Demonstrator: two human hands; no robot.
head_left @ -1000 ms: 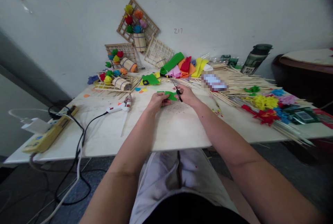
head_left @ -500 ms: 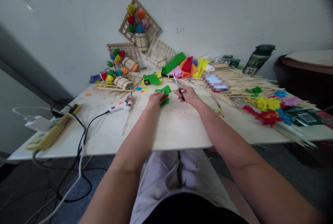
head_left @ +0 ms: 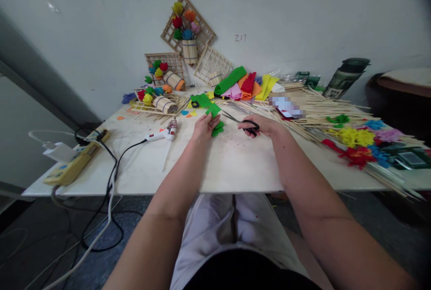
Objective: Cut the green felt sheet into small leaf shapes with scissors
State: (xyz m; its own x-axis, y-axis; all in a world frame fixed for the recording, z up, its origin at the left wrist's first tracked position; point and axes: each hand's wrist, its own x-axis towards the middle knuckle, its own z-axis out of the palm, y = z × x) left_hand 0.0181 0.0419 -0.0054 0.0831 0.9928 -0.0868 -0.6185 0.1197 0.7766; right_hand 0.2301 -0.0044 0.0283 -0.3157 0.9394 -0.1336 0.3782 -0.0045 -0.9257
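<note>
Green felt [head_left: 213, 110] is pinched in my left hand [head_left: 204, 127], with a second flap hanging below the fingers. My right hand [head_left: 258, 126] grips black-handled scissors [head_left: 249, 126] by their loops. Their blades point left, the tips close to the felt's right edge; whether they touch it I cannot tell. Beyond my left hand lies another green piece [head_left: 200, 99], with a black object [head_left: 195, 104] on it that I cannot make out.
A glue gun [head_left: 164, 134] and a yellow power strip [head_left: 76, 160] with cables are on the left. Stick lattices with felt flowers [head_left: 163, 101] stand behind. Coloured felt [head_left: 232, 80], loose sticks [head_left: 319, 106], a phone [head_left: 288, 107], pipe-cleaner shapes [head_left: 357, 137] and a bottle [head_left: 348, 78] fill the right.
The scissors have swung from pointing up and away to pointing left toward the felt. My right hand has turned and moved a little right. The whole view has shifted slightly.
</note>
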